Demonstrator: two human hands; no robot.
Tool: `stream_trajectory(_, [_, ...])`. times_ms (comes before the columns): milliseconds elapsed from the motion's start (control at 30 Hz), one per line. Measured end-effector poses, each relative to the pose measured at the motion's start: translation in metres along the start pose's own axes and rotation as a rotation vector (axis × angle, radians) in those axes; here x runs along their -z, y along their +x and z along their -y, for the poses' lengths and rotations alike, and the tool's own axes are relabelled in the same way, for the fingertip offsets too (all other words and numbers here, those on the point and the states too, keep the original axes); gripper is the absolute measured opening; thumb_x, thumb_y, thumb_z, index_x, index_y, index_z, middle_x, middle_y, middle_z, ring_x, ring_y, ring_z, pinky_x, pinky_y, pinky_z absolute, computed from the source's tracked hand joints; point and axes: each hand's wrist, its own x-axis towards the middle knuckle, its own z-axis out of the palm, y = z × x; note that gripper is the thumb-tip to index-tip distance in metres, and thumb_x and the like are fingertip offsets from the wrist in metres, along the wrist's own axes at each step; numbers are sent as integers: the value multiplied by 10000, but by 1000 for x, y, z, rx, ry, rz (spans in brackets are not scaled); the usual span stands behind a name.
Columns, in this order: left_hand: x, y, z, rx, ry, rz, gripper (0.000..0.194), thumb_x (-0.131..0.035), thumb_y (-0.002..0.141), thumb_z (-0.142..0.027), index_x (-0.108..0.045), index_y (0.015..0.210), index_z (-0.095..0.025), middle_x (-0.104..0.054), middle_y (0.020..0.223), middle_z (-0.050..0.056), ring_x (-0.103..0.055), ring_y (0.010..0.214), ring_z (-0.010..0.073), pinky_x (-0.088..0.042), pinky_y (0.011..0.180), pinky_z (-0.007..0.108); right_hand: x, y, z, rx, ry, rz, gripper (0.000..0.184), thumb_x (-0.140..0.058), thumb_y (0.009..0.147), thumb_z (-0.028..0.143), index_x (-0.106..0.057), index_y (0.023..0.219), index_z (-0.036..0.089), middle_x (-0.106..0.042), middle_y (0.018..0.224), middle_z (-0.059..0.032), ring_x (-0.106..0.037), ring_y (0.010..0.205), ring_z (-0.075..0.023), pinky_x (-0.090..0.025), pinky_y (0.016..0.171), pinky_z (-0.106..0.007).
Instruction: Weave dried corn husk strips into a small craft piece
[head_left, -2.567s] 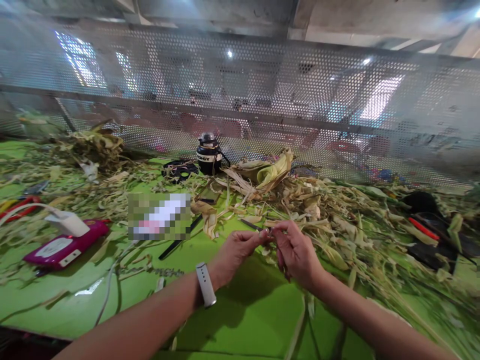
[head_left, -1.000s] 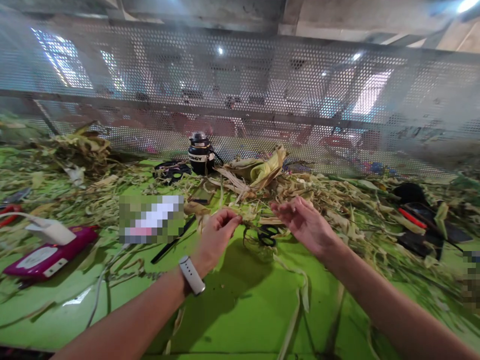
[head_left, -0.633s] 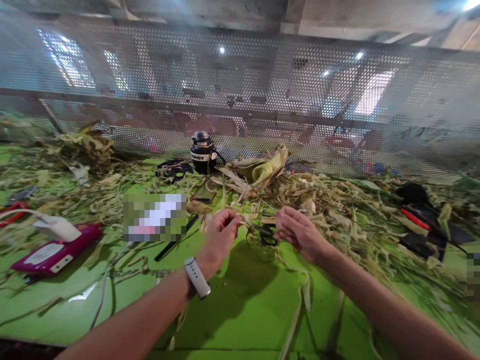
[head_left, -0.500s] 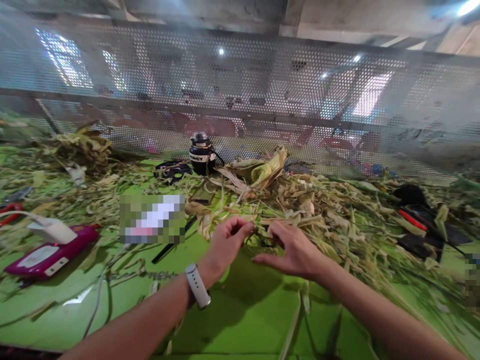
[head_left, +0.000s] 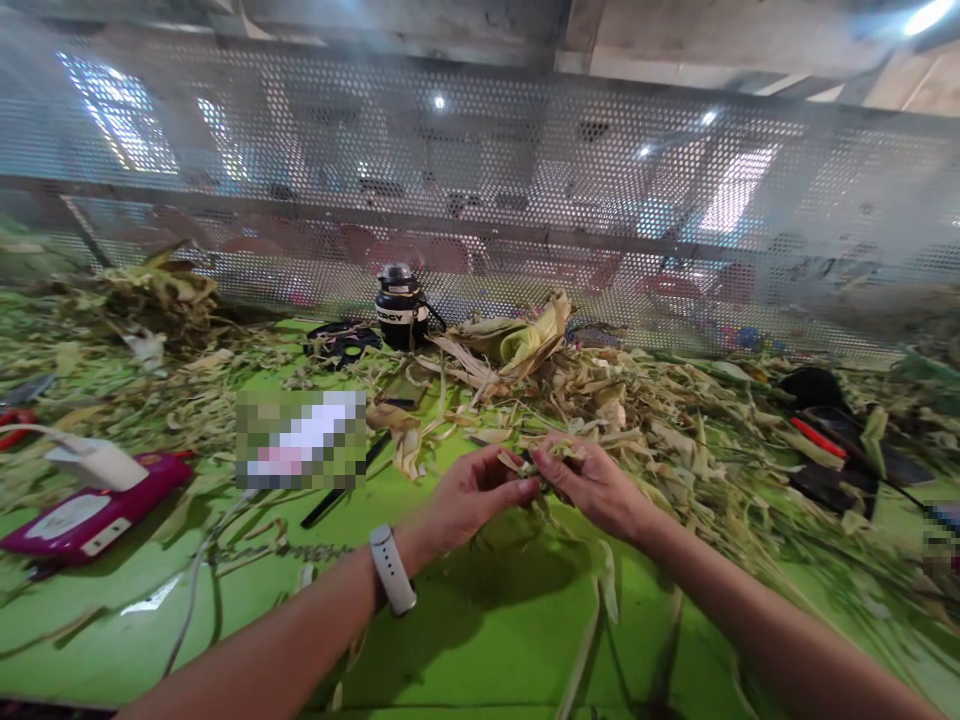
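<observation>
In the middle of the head view, my left hand and my right hand meet just above the green table. Thumb and fingers of both are closed on a small twisted bunch of dried husk strips, which look like corn husk. Thin pale ends of it hang below the fingers; the fingers hide much of the rest. Behind my hands lies a heap of dry husks, topped by a larger folded yellow-green husk. A pale watch band is on my left wrist.
At the left, a purple power strip carries a white plug and cable. A black jar stands near the perforated metal screen. Red-handled scissors lie far left; a black and red object lies right. Husk scraps litter the table.
My hands were slightly apart, my right thumb stretched out; now they have come together, with the right fingers closed on the husk bunch. The view has shifted slightly.
</observation>
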Motion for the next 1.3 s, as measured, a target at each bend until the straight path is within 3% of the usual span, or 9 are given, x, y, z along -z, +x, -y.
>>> stream_trajectory(233, [1, -1, 3, 99, -144, 1, 274, -784, 616, -290, -695, 833, -148, -675, 800, 25, -593, 697, 120, -491, 691, 266, -1, -1, -1, -27, 62, -35, 341, -487, 864, 478, -550, 741, 167, -509, 709, -3, -471, 700, -136, -397, 654, -249])
stream_trajectory(400, [-4, -3, -2, -100, -85, -62, 222, -753, 658, -242, -691, 858, -166, -693, 854, 25, -605, 810, 142, -472, 798, 277, -13, 2, 0, -228, 529, -98, 335, -587, 797, 446, -506, 626, 170, -448, 559, 43, -403, 509, -86, -326, 475, -212])
stream_trajectory(500, [-6, -5, -6, -145, -20, -67, 153, -728, 687, -237, -682, 812, -162, -681, 829, 17, -594, 782, 133, -474, 776, 267, -20, 4, -3, -372, 828, -100, 352, -653, 723, 421, -460, 566, 171, -387, 460, 71, -314, 401, -56, -249, 391, -198])
stream_trajectory(600, [-4, -6, -9, -147, 37, -62, 147, -726, 688, -239, -665, 792, -154, -661, 796, 13, -577, 750, 125, -477, 738, 254, -21, 4, -4, -470, 929, -59, 371, -687, 677, 428, -455, 552, 167, -359, 423, 85, -264, 368, -38, -214, 373, -188])
stream_trajectory(767, [5, -2, -8, -82, 85, -11, 257, -724, 684, -313, -636, 871, -160, -633, 817, 19, -547, 685, 116, -462, 583, 223, -12, 2, -7, -386, 781, -106, 341, -662, 736, 440, -500, 620, 163, -426, 482, 68, -361, 418, -52, -296, 417, -182])
stream_trajectory(967, [11, 0, -6, -17, 108, -30, 245, -676, 732, -370, -615, 852, -166, -556, 716, -20, -486, 592, 72, -347, 493, 172, -4, 4, -11, -285, 630, -276, 359, -582, 760, 551, -576, 763, 192, -552, 802, 12, -513, 636, -109, -460, 571, -237])
stream_trajectory(1167, [19, 2, -11, 64, 116, -18, 220, -692, 718, -349, -636, 829, -168, -545, 704, -26, -464, 588, 55, -339, 542, 167, 11, 9, -10, -287, 523, -409, 306, -657, 717, 459, -529, 671, 184, -501, 585, 47, -451, 504, -83, -422, 507, -208])
stream_trajectory(1300, [32, 6, -16, 59, 46, -126, 210, -719, 688, -324, -640, 820, -181, -561, 731, -22, -478, 597, 58, -337, 521, 155, 30, 14, -24, -279, 458, -631, 254, -647, 693, 421, -533, 718, 195, -560, 707, 12, -547, 643, -133, -481, 583, -255])
